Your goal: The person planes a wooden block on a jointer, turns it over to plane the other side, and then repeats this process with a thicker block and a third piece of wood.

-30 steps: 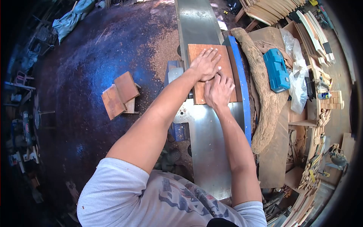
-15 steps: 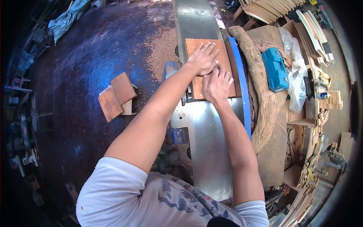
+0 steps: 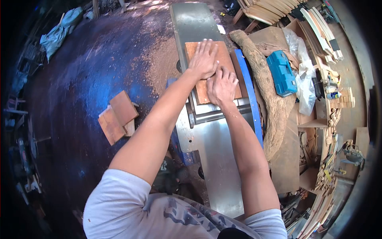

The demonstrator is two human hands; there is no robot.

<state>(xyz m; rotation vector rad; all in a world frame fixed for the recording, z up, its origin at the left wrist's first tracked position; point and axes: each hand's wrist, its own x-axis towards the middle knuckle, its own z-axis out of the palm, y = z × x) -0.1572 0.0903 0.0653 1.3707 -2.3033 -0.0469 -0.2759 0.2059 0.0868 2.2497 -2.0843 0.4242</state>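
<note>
My left hand (image 3: 203, 63) lies splayed and my right hand (image 3: 222, 87) presses with fingers bent, neither clenched, atop the reddish wooden board (image 3: 223, 55), which rests on the jointer (image 3: 219, 159) just beside its blue-edged fence (image 3: 250, 89). I judge that uneven pressure could rock the board or let it drift from that fence. Slipping off its near end could drop my right hand toward the crosswise slot (image 3: 209, 116) beside the fence, probably the cutter opening.

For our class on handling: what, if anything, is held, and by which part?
Nothing shows in a closed grip: the left hand and right hand rest on the upper face of the wooden board.
</note>
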